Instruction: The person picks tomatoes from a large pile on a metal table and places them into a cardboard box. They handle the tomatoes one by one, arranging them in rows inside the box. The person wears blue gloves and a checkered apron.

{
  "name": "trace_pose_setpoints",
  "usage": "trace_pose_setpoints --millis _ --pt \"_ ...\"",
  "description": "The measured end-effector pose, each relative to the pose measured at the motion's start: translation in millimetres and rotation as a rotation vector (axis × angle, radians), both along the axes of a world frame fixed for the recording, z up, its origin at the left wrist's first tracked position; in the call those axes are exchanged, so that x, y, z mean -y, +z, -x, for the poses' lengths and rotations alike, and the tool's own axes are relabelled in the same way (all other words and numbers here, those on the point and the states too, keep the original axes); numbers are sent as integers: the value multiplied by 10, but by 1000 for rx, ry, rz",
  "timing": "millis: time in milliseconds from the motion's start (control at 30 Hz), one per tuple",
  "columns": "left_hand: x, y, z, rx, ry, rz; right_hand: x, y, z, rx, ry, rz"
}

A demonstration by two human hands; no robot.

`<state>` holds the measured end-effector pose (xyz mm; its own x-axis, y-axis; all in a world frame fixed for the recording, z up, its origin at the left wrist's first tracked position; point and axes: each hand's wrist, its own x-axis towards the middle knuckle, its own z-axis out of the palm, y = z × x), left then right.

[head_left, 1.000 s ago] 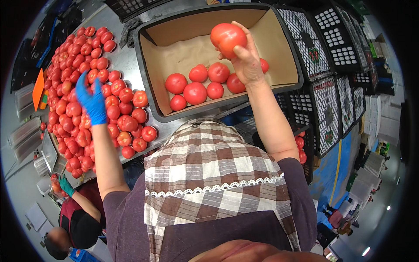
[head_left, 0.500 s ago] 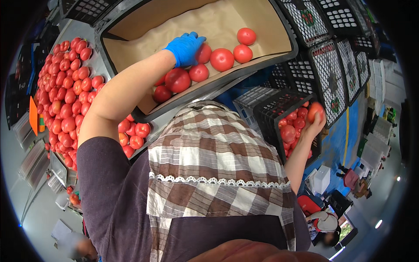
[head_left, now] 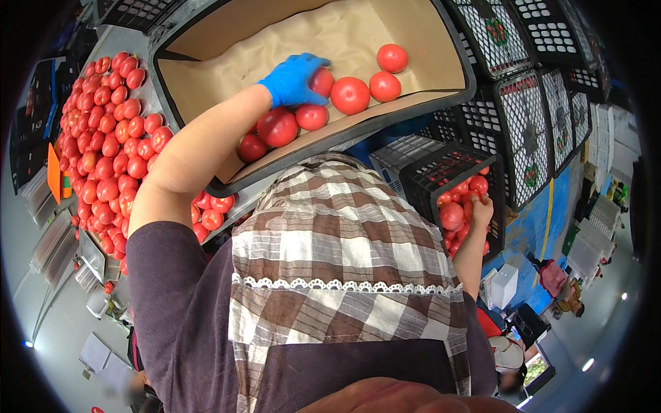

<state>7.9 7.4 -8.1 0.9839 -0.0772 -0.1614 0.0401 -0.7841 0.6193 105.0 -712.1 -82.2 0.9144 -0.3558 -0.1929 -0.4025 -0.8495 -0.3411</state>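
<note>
In a blue glove, my left hand [head_left: 292, 79] has its fingers curved around a tomato [head_left: 321, 82] inside a large black crate [head_left: 454, 95] lined with brown paper [head_left: 275, 38]. Several other red tomatoes lie along the crate's near side, including a big one [head_left: 350, 96] just right of the hand. Far to the right, my bare right hand [head_left: 482, 210] reaches into a smaller black crate [head_left: 421, 180] full of tomatoes [head_left: 452, 216]. Its fingers are curled against a tomato [head_left: 471, 198] there, and part of that grip is hidden.
A large heap of tomatoes [head_left: 103, 148] covers the metal table to the left. Black mesh crates [head_left: 527, 131] stand stacked at the right, beyond the smaller crate. A blue floor strip with a yellow line [head_left: 547, 213] runs beside them. Another person [head_left: 509, 354] appears at lower right.
My right hand has come down among the tomatoes in the smaller crate; before, it held a tomato raised at the rim. My left hand stays at the same tomato, its fingers slightly shifted.
</note>
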Motion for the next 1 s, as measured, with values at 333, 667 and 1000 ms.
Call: trace_pose_setpoints --millis 333,667,1000 --pt "68 126 -241 -61 116 80 -219 499 382 -38 -92 438" --pt "1885 2187 -637 117 -270 891 -3465 2585 381 898 797 -354" --pt "385 679 -500 -124 -167 200 -975 1129 326 288 273 -258"
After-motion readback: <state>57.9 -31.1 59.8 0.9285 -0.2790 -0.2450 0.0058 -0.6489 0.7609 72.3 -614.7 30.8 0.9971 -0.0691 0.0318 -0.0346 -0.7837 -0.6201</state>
